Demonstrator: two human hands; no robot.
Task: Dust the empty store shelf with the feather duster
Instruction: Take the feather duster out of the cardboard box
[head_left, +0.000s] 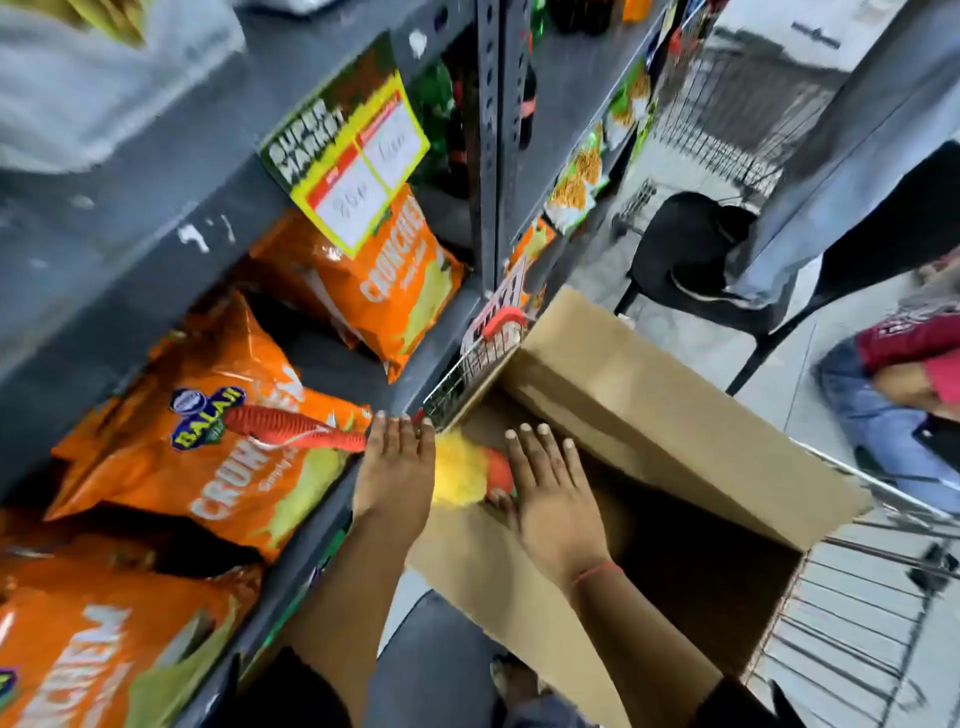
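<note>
The feather duster has a red ribbed handle (291, 430) lying over the orange snack bags, and a yellow and orange fluffy head (460, 475) sticking out between my hands. My left hand (395, 470) covers the duster where handle meets head, palm down, at the grey shelf's front edge (332, 499). My right hand (545, 491) lies on the head's orange tuft above the open cardboard box, fingers stretched, thumb tucked under the tuft. The shelf level in front of me holds several orange snack bags (208, 457).
An open cardboard box (649, 410) sits in a wire trolley (857, 597) to the right of the shelf. A yellow price sign (353, 156) hangs from the upper shelf. A black chair (691, 260) and a seated person (904, 364) are on the aisle's right side.
</note>
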